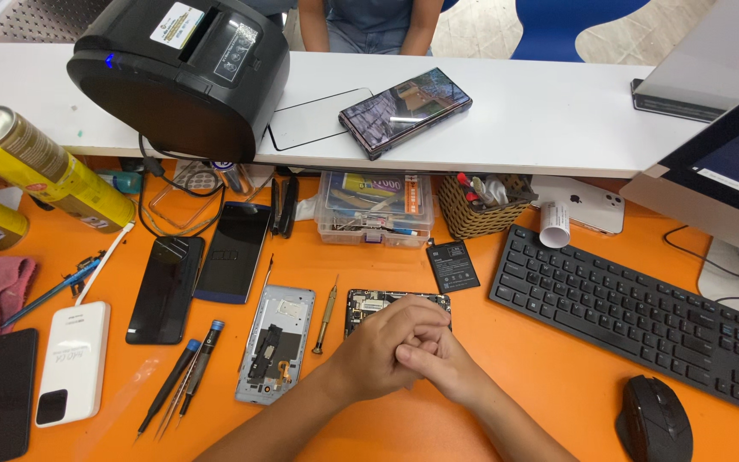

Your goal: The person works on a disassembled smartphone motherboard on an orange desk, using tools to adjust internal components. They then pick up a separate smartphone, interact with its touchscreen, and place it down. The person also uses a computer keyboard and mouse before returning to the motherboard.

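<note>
Nearest the camera, on the orange surface, the left hand and the right hand are clasped together, fingers interlaced and closed on each other, holding no tool. They rest over the near edge of an opened phone whose circuit board shows; it lies just behind and partly under the hands. Just left of it lie a small screwdriver and a grey phone frame, then two blue-tipped screwdrivers and a white power bank. To the right sit a black mouse and a black keyboard. Farther back are a flat black battery, two dark phones, a clear plastic box and a woven basket. On the white shelf beyond stand a black printer and another phone.
</note>
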